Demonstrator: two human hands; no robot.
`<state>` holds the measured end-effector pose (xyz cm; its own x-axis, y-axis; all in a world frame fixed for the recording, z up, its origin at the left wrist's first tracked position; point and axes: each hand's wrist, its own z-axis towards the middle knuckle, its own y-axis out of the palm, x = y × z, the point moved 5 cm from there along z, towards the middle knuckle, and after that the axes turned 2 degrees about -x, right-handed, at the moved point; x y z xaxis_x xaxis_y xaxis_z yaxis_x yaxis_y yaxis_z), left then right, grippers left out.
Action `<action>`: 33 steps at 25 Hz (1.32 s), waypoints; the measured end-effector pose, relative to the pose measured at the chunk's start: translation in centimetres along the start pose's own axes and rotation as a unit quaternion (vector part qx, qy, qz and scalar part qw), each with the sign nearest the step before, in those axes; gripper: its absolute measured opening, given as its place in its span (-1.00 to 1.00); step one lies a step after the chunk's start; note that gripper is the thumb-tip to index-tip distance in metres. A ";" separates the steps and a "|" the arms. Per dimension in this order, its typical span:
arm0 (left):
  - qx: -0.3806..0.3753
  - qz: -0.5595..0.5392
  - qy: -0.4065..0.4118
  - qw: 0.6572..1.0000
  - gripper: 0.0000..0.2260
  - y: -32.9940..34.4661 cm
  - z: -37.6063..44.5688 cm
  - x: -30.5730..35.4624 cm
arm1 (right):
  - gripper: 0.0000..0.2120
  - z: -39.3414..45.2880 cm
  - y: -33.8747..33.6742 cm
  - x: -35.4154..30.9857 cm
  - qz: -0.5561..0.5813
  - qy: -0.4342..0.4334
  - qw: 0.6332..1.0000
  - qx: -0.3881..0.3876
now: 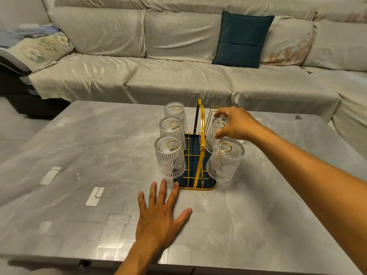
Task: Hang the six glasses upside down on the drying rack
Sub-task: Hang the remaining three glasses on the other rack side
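Observation:
A gold wire drying rack (202,124) with a dark blue tray stands mid-table. Three ribbed clear glasses hang upside down on its left pegs: far (174,111), middle (171,128), near (169,155). On the right side, one glass (225,161) hangs on the near peg. My right hand (236,126) grips the base of another upside-down glass (211,138) sitting over the middle right peg. The far right peg (213,109) is bare. My left hand (160,217) lies flat on the table, fingers spread, fingertips at the tray's front left corner.
The grey marble-look table (99,155) has its front edge just below my left wrist. A covered sofa (178,76) with a dark teal cushion (241,39) runs behind it. A sliver of glass shows behind my right wrist; what it is cannot be told.

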<state>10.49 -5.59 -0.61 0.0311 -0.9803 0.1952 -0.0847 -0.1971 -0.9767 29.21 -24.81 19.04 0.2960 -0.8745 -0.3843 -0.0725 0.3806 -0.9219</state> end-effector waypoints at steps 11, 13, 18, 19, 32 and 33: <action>0.011 -0.017 -0.027 0.999 -0.30 -0.5 -1.3 0.9 | -0.58 -6.6 2.9 12.2 0.267 0.161 0.929 0.198; 0.010 -0.012 -0.023 1.000 -0.32 -0.7 -1.3 0.9 | -0.33 -6.0 5.5 14.9 0.298 0.219 0.915 0.163; 0.008 -0.011 -0.025 1.000 -0.28 -0.8 -1.4 1.0 | -0.04 -0.2 8.5 15.5 0.347 0.220 0.897 0.164; 0.005 -0.006 -0.034 0.999 -0.27 -0.7 -1.3 0.9 | -0.02 0.7 9.1 15.5 0.364 0.221 0.890 0.161; 0.001 0.005 -0.054 0.999 -0.27 -0.4 -1.0 0.4 | -0.25 2.3 8.8 15.7 0.323 0.262 0.886 0.206; 0.001 0.006 -0.056 0.998 -0.27 -0.4 -1.1 0.3 | -0.27 1.6 8.1 15.4 0.315 0.243 0.892 0.215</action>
<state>9.48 -5.84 -0.09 0.1414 -0.9748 0.1726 -0.0843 -0.1855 -0.9790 34.74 -34.69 5.73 -0.1308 -0.4336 -0.8916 0.3242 0.8312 -0.4517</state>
